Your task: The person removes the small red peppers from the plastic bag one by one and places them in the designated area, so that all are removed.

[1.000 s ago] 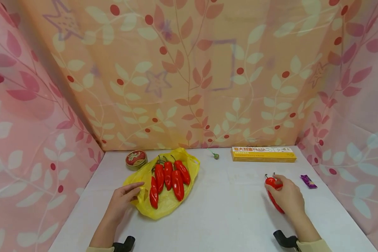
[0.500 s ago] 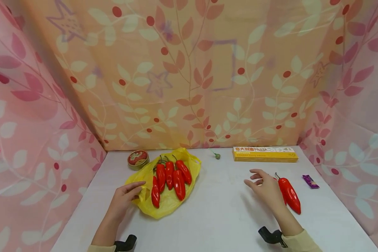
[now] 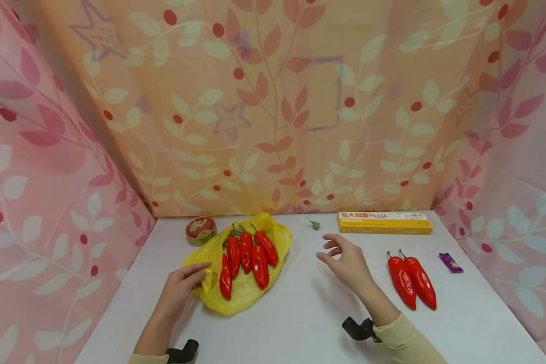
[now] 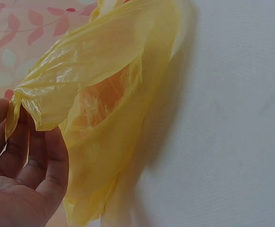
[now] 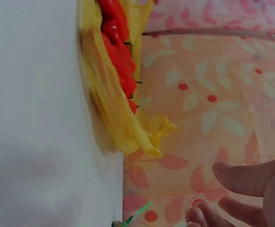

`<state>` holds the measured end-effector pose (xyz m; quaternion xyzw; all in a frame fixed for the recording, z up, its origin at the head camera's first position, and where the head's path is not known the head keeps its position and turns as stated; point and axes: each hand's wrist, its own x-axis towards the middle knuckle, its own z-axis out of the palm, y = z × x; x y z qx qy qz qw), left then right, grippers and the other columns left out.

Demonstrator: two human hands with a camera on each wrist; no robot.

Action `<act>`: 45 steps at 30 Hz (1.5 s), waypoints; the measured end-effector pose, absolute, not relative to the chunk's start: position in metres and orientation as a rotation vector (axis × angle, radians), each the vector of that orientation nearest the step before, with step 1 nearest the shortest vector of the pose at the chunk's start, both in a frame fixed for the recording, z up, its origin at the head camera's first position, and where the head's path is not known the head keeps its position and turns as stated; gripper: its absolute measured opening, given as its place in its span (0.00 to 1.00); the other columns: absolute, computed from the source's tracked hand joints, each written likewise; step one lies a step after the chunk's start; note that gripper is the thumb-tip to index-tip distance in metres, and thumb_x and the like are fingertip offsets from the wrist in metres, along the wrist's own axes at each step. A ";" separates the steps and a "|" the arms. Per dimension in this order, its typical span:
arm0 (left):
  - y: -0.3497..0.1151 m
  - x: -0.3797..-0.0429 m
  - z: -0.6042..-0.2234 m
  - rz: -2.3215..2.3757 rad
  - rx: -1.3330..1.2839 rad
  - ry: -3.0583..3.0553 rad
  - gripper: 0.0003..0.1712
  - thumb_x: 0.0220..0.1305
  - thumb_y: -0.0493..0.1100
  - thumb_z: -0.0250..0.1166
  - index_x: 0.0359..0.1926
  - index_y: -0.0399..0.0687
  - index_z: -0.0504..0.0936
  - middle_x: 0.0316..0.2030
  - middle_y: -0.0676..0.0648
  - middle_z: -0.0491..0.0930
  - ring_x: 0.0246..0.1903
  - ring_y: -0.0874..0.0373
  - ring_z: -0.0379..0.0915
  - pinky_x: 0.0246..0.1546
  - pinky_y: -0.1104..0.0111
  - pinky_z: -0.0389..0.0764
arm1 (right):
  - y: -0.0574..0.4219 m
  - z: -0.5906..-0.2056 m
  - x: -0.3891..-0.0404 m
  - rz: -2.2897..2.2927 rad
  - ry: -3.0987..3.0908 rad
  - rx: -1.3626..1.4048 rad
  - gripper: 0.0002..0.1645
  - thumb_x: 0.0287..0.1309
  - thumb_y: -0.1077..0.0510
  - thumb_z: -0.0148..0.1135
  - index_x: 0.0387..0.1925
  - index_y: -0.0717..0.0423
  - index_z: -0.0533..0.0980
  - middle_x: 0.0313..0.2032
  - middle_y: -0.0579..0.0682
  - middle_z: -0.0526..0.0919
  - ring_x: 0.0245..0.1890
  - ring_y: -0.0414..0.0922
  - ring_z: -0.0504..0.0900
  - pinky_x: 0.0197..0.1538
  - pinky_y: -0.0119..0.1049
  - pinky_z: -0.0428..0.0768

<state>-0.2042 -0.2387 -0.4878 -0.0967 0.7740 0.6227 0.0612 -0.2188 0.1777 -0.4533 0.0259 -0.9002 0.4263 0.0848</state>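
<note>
A yellow plastic bag (image 3: 225,306) lies spread on the table at left centre, with several red chili peppers (image 3: 260,268) on it, their stems toward the back. My left hand (image 3: 178,290) pinches the bag's left edge between thumb and fingers; the left wrist view shows the gathered plastic (image 4: 17,106) at the fingertips. Over the table between the bag and two other red peppers, my right hand (image 3: 349,263) holds nothing, its fingers loosely bent and thumb apart. Those two peppers, one of them the nearer red pepper (image 3: 402,283), lie side by side at the right.
Behind the bag's left side stands a round red-and-gold tin (image 3: 201,230). A yellow pasta box (image 3: 384,223) lies along the back right. A small green item (image 3: 315,225) is near the back middle, and a purple wrapped candy (image 3: 450,263) at far right. Patterned curtains enclose the table (image 3: 296,323).
My right hand has let go of a red pepper beside another at the right and moved left toward the bag, empty. My left hand keeps its hold on the bag's edge.
</note>
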 end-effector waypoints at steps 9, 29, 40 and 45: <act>-0.239 -0.204 -0.490 1.881 -0.286 2.337 0.21 0.74 0.46 0.59 0.62 0.43 0.81 0.64 0.43 0.75 0.54 0.53 0.73 0.49 0.72 0.81 | 0.134 -0.453 -0.236 1.370 -2.658 0.183 0.28 0.54 0.54 0.77 0.56 0.49 0.79 0.42 0.51 0.86 0.38 0.44 0.85 0.40 0.38 0.86; -0.240 -0.209 -0.493 1.866 -0.290 2.331 0.21 0.74 0.47 0.59 0.63 0.44 0.80 0.65 0.44 0.75 0.54 0.54 0.72 0.51 0.70 0.80 | 0.057 -0.483 -0.289 1.738 -2.664 0.371 0.28 0.62 0.61 0.67 0.63 0.60 0.73 0.59 0.62 0.80 0.57 0.59 0.81 0.55 0.49 0.84; -0.241 -0.206 -0.492 1.872 -0.299 2.333 0.21 0.74 0.47 0.59 0.63 0.44 0.80 0.64 0.43 0.75 0.54 0.53 0.73 0.50 0.72 0.80 | 0.047 -0.506 -0.302 1.656 -2.808 0.194 0.34 0.58 0.62 0.71 0.66 0.56 0.72 0.60 0.58 0.78 0.57 0.56 0.78 0.54 0.48 0.84; -0.242 -0.206 -0.494 1.881 -0.299 2.324 0.21 0.74 0.47 0.60 0.63 0.44 0.80 0.64 0.44 0.76 0.53 0.54 0.73 0.49 0.72 0.81 | 0.047 -0.511 -0.305 1.562 -2.864 0.184 0.35 0.57 0.62 0.72 0.66 0.56 0.72 0.58 0.57 0.79 0.54 0.53 0.78 0.54 0.48 0.84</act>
